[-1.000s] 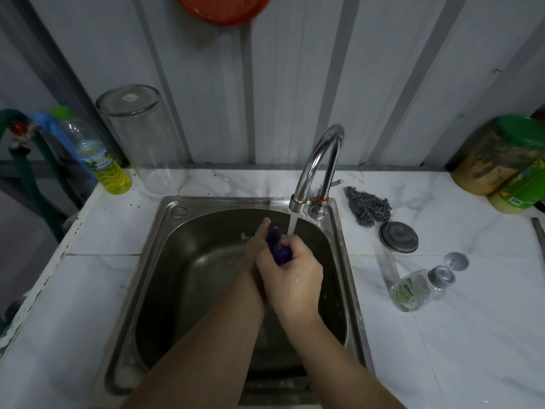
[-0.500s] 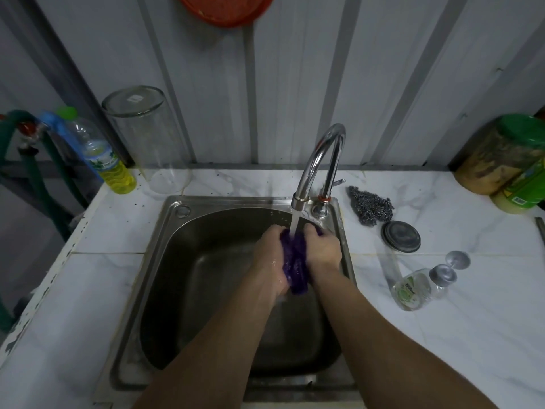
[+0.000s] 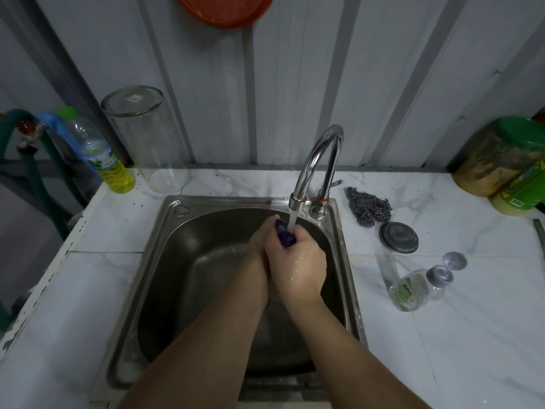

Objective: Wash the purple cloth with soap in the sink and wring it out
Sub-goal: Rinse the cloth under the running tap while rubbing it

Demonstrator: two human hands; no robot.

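Both hands [image 3: 290, 261] squeeze the bunched, wet purple cloth [image 3: 284, 236] under running water.

Half a second back the hands sat side by side with the purple cloth [image 3: 284, 236] hanging open between them. Now right hand [image 3: 296, 265] lies over left hand [image 3: 261, 239], both closed tight on the cloth. Cloth bunched small, only a knob showing above the fists under the tap stream [image 3: 292, 222]. Same clasp as a second ago.
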